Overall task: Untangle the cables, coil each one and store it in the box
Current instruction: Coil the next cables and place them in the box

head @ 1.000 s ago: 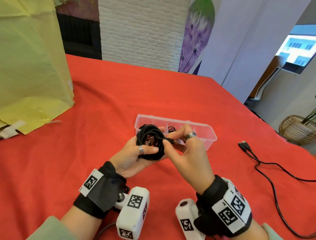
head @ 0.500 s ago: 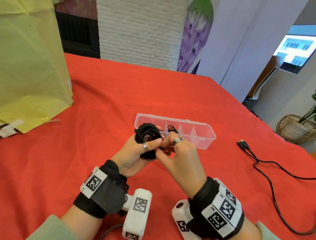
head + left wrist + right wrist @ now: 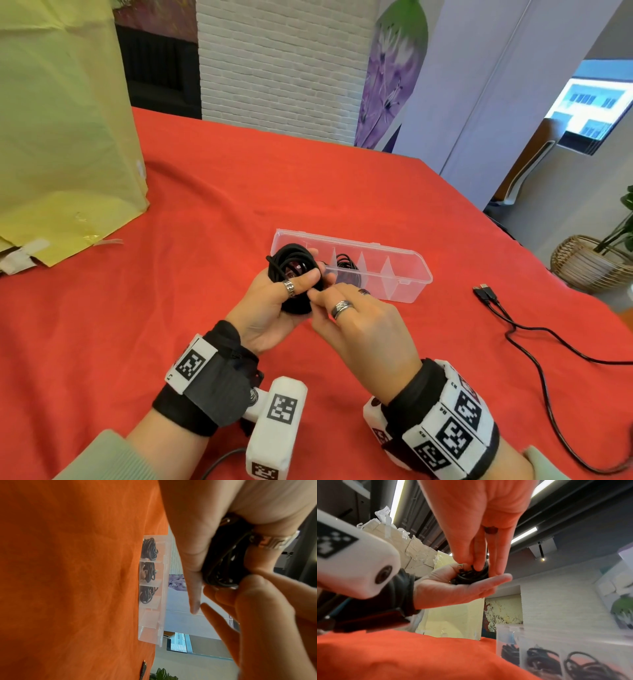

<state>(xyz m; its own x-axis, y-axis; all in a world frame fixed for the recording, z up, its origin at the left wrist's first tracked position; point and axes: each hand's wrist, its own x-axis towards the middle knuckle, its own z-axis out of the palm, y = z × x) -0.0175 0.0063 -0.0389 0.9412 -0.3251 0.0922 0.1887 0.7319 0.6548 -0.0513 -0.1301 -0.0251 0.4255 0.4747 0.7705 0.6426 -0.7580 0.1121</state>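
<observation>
The worktop (image 3: 171,342) in red cloth carries a clear box (image 3: 416,274) just beyond the hands; the left wrist view shows coils in three compartments and the rest bare. A loose cable (image 3: 534,346) trails well apart to the right. The left hand (image 3: 270,308) clamps a black coil (image 3: 294,265) between thumb and fingers, above the worktop, near the box's left end. The right hand (image 3: 363,329) pinches at the coil's edge, seemingly tucking the end in. Next, I judge, the coil goes into a free compartment without springing open.
</observation>
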